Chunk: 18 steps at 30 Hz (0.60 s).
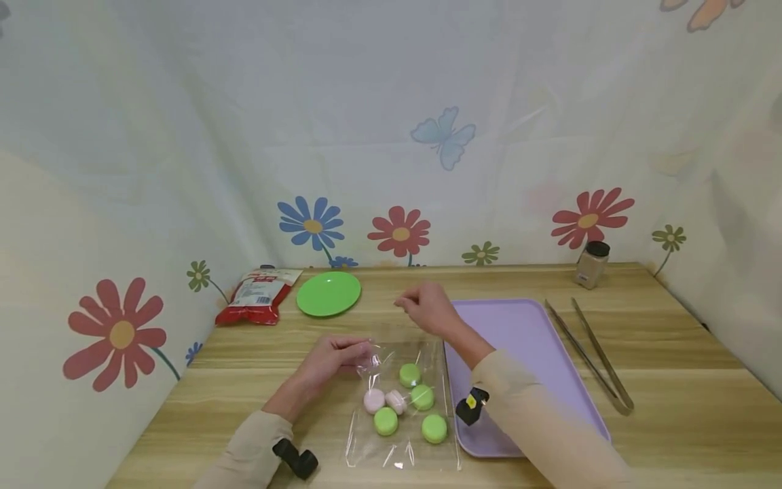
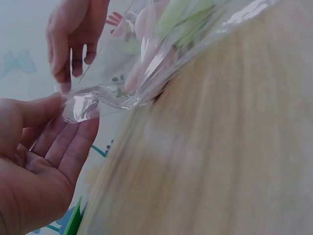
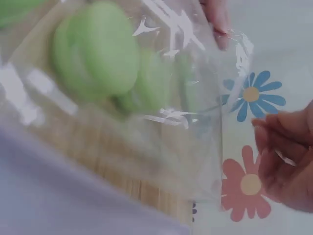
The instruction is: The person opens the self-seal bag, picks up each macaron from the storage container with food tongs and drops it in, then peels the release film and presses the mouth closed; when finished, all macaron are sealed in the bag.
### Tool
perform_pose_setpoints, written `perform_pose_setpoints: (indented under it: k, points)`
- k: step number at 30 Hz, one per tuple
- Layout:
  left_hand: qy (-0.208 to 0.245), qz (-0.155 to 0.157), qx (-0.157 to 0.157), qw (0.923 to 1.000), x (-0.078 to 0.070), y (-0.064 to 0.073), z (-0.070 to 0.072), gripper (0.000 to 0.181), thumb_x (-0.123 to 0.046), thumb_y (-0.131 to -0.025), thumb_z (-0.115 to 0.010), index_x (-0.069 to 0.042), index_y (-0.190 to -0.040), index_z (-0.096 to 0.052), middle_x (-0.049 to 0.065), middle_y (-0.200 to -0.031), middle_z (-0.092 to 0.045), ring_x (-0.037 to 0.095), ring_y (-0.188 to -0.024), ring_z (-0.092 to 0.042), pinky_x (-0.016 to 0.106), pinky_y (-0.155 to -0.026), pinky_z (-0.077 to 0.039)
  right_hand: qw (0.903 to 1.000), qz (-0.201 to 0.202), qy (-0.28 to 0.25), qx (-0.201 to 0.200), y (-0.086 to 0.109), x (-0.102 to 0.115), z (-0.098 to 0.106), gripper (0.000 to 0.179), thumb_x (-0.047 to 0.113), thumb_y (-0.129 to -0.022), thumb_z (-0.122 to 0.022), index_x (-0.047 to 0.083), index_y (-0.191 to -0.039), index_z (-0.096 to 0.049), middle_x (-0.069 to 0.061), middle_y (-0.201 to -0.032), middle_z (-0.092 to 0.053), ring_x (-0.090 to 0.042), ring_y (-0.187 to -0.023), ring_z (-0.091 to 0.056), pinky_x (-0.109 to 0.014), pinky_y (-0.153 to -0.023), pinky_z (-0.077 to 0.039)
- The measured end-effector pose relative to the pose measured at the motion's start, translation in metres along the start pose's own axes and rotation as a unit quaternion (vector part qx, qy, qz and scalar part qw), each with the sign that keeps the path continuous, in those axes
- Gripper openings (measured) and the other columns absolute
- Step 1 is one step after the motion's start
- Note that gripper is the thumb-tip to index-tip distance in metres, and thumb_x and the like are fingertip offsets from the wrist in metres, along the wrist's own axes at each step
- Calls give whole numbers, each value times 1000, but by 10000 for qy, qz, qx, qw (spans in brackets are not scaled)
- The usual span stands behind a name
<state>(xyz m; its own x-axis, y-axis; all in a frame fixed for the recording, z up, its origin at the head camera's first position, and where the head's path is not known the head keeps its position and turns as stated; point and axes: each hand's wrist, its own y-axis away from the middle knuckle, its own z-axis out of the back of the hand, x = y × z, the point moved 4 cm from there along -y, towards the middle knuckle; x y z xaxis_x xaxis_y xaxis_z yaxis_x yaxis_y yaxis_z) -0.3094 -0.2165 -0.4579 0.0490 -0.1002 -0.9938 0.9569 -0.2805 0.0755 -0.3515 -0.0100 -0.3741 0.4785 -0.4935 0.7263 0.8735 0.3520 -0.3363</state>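
A clear plastic bag [image 1: 403, 451] lies on the table with several green macarons [image 1: 434, 429] and two pale pink macarons [image 1: 375, 401] inside. My left hand [image 1: 332, 360] pinches the bag's upper left corner between thumb and fingers; in the left wrist view that crumpled corner [image 2: 80, 107] shines at the fingertips. Beyond the bag's top end, my right hand [image 1: 427, 309] is raised with its fingers bent. The right wrist view shows its thumb and fingertips close together beside the bag; I cannot tell whether they pinch a piece of clear film.
A lilac tray [image 1: 507, 326] adjoins the bag on the right, with metal tongs [image 1: 601, 360] beyond it. At the back stand a green plate [image 1: 328, 293], a red and white packet [image 1: 259, 295] and a black-lidded jar [image 1: 592, 265]. A flowered curtain [image 1: 366, 136] hangs behind the table.
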Motion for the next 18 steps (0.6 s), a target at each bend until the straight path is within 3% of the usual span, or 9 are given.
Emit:
perform_pose_setpoints:
  k: [2, 4, 8, 11, 18]
  points:
    - [36, -24, -105, 9999, 0, 1, 2, 41, -17, -98, -66, 10, -129, -61, 15, -104, -75, 18, -89, -73, 31, -78, -61, 9979, 561, 105, 301, 2, 3, -1, 13, 10, -96, -68, 2, -101, -78, -3, -79, -71, -10, -62, -55, -25, -54, -46]
    - [77, -47, -79, 9999, -1, 0, 2, 43, -17, -99, -65, 10, -131, -58, 16, -104, -74, 19, -90, -74, 32, -78, -61, 9909, 1196, 253, 570, 5, 9, -5, 15, 9, -95, -70, 1, -106, -76, -8, -98, -75, -17, -82, -67, -31, -68, -57]
    - [188, -126, 90, 9997, -3, 0, 0, 44, -15, -99, -63, 13, -133, -55, 18, -105, -74, 20, -92, -74, 33, -80, -61, 9769, 1897, 597, 787, 7, 18, -15, 24, 9, -95, -69, -2, -117, -72, -15, -119, -71, -30, -111, -66, -43, -97, -53]
    - [236, -214, 147, 9994, -4, 0, -1, 41, -12, -99, -63, 15, -130, -56, 18, -104, -74, 19, -91, -73, 34, -82, -60, 9726, 2016, 665, 948, 7, 21, -21, 25, 9, -95, -68, -2, -118, -71, -15, -121, -70, -31, -116, -63, -43, -104, -49]
    - [145, -193, 120, 9996, -3, -3, -4, 36, -18, -98, -66, 8, -124, -65, 15, -102, -75, 21, -91, -73, 36, -84, -60, 9742, 1828, 353, 1275, 7, 20, -25, 22, 12, -95, -70, 1, -113, -75, -11, -110, -74, -25, -108, -67, -35, -97, -53]
